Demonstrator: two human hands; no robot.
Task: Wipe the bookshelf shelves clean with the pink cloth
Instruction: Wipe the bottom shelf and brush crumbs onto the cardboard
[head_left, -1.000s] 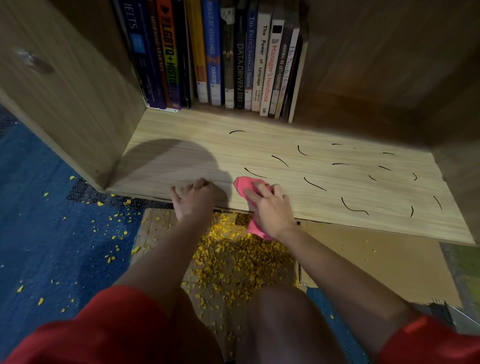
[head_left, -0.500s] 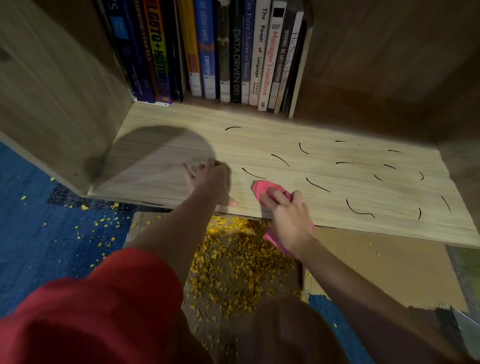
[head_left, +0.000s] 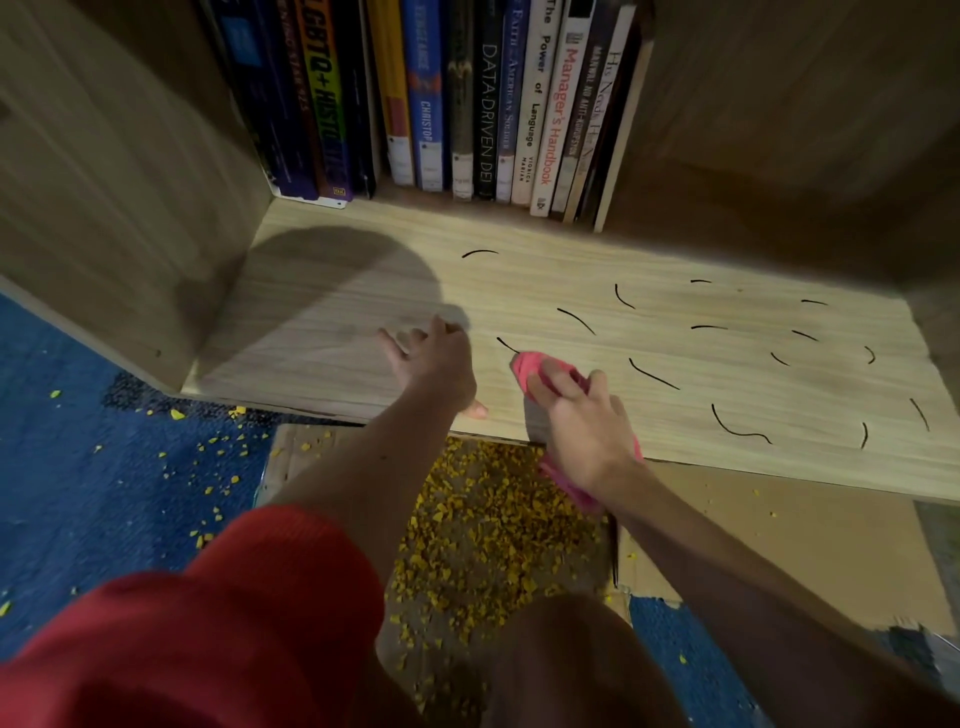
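Pink cloth (head_left: 524, 371), bunched under the right hand (head_left: 582, 431), sits on the pale wood-grain shelf (head_left: 322, 332) near its front edge. A tail of fabric hangs below that edge, beneath the wrist. We see the right fingers curled over the cloth, gripping it and pressing it down. The left hand (head_left: 436, 364) rests on the shelf just beside it, fingers spread and holding nothing, apparently as a brace.

Thin black curved marks (head_left: 652, 374) are scattered to the right of the cloth, and the nearest touches its tip. We cannot tell whether they are ink or loose strands. Upright books (head_left: 483, 104) stand at the back. Below the shelf, yellow crumbs (head_left: 483, 519) lie heaped on cardboard (head_left: 779, 525) over blue carpet (head_left: 104, 467).

We judge the wiping partway done, since the shelf's left part shows no marks. To do it well, we would press the cloth flat, sweep rightward in overlapping strokes across each mark, and pull anything loosened off the front edge onto the cardboard.
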